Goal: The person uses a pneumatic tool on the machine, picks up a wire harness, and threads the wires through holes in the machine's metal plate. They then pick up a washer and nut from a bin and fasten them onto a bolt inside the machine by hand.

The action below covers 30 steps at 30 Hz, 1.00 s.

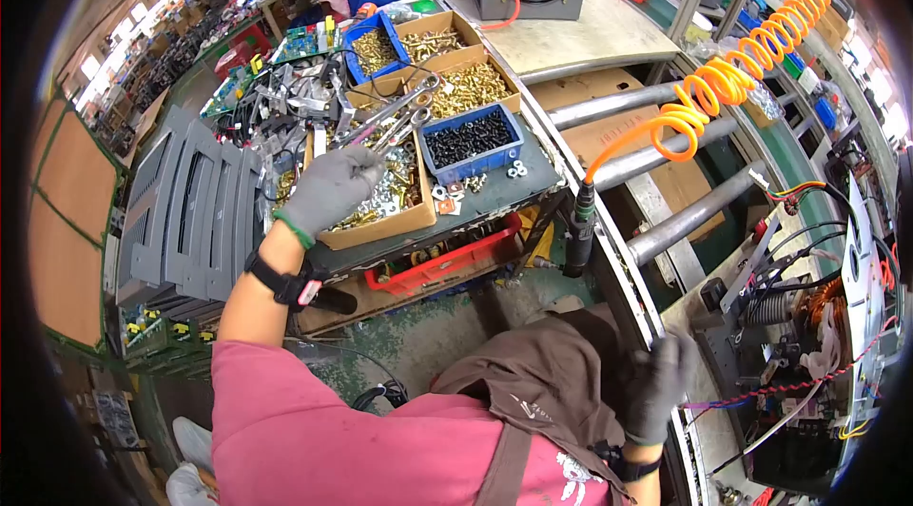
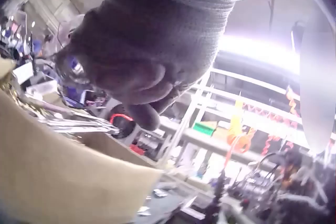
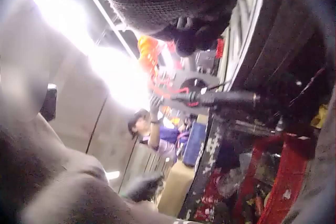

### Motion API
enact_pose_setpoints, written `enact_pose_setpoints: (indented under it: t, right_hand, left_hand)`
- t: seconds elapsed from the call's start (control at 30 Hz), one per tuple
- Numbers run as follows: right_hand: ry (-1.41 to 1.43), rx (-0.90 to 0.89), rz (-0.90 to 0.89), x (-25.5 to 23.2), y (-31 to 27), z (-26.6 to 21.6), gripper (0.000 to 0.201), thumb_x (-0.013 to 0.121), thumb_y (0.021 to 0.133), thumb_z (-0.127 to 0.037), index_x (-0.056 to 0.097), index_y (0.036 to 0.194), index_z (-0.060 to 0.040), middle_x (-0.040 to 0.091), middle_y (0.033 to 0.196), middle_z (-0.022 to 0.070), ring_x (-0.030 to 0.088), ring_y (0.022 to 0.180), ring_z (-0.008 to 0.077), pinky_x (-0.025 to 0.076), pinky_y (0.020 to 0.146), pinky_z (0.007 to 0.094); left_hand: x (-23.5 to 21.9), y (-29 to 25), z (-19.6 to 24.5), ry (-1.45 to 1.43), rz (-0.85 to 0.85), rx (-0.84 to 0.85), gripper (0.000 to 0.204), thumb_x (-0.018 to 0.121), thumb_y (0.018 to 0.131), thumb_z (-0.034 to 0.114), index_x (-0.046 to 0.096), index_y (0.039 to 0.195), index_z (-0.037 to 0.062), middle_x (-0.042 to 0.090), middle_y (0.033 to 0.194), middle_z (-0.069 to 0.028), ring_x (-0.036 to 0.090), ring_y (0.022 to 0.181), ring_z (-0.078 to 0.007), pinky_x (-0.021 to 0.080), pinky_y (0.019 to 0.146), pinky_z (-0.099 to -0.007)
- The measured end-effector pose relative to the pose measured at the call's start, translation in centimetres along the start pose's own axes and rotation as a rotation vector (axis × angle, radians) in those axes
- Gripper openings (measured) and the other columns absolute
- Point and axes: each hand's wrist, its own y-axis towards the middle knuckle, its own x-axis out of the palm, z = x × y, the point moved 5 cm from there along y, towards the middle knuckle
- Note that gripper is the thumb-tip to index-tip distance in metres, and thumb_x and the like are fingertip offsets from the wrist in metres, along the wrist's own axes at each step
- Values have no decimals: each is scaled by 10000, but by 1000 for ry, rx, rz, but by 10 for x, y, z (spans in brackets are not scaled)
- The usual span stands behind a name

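Left hand (image 1: pixel 331 190) over near cardboard box (image 1: pixel 390 231), beside wrenches (image 1: pixel 392 112) lying across it; right hand (image 1: pixel 658 390) well apart, right; both grips unclear. Wrenches likely stiff, weighty, slick; mid-shaft hold surest.

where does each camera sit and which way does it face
Head view: on the person's head, looking forward and down at the bench; both arms, left hand, right hand and pink shirt show.
Left wrist view: on the left wrist, looking past the left hand at the box and shelves; the hand fills the top.
Right wrist view: on the right wrist, tipped sideways, looking past the right hand to the air tool.
Head and right wrist views share the air tool and red bin.
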Motion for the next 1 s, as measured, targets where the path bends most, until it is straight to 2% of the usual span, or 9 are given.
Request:
enact_pose_setpoints:
  t: [0.03,0.1,0.13,0.2,0.3,0.57,0.63,0.73,1.0]
  right_hand:
    - [90,252,-295,26,2,-7,200,577,868,-33,571,1068,-22,602,885,38,563,778,137,475,697,272]
    - [-65,-148,-528,84,6,-32,160,627,850,-21,636,1008,2,658,930,77,615,837,140,498,771,277]
    - [47,-53,-658,112,7,-36,167,637,844,-47,640,1003,4,660,925,103,630,829,158,496,763,282]
    - [-94,-441,-754,165,7,-63,185,648,834,-104,645,1012,-53,646,920,132,640,827,255,496,740,299]
    - [-294,-643,-889,231,3,-59,256,612,859,-207,593,1101,-125,613,978,116,613,870,310,501,730,387]
    - [-570,-780,-1037,311,6,-36,254,638,786,-147,618,1037,-109,574,992,158,584,877,367,482,752,455]
    - [-541,-793,-1016,311,6,-32,194,635,805,-168,627,985,-95,577,944,153,586,848,364,485,739,448]
    - [-446,-735,-959,312,9,-26,169,631,825,-189,640,968,-100,588,926,155,593,840,360,486,730,436]
    - [-229,-492,-796,305,14,-23,191,620,858,-213,661,1012,-107,615,900,143,616,810,313,495,711,374]
  left_hand:
    - [0,-6,13,-4,-7,2,265,574,855,268,657,968,43,671,840,-112,630,727,-204,492,689,-313]
    - [9,-17,29,-603,-101,-64,247,588,875,244,639,975,24,640,751,-51,578,679,-105,473,663,-258]
    - [19,-20,29,-672,-181,-11,212,582,893,228,625,980,39,604,716,-3,531,614,-66,444,583,-230]
    - [28,-40,44,-719,-307,-132,213,579,898,241,621,986,51,601,712,1,496,560,-56,412,525,-217]
    - [63,-72,35,-913,-551,-300,231,561,914,276,601,1031,81,590,701,13,392,442,-22,307,390,-186]
    - [125,-98,6,-1194,-547,-611,238,529,920,329,592,930,100,477,588,40,347,406,-48,260,367,-216]
    - [135,-97,-1,-1181,-562,-707,230,530,920,277,569,1016,72,523,734,-6,346,449,-53,253,405,-203]
    - [140,-86,1,-1261,-421,-643,339,501,923,395,549,763,100,370,485,35,318,383,-72,223,368,-244]
    - [141,-76,22,-1409,-366,-698,275,549,912,345,565,809,91,411,529,31,321,407,-64,234,386,-223]
